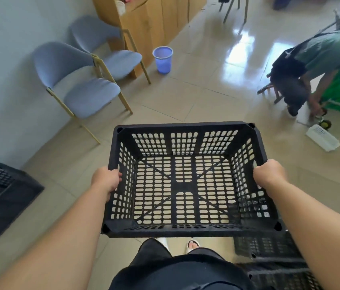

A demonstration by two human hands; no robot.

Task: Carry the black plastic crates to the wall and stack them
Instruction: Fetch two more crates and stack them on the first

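I hold an empty black perforated crate (185,127) level in front of me, above the tiled floor. My left hand (106,180) grips its left rim and my right hand (269,173) grips its right rim. Another black crate (2,197) lies on the floor by the white wall (2,59) at the left. More black crates (269,254) sit on the floor at my lower right, partly hidden by my right arm.
Two blue-grey chairs (85,95) stand against the wall ahead left, near a wooden cabinet (156,21) and a purple bin (162,59). A person (303,65) bends over at the right beside a green object and a white basket (322,140).
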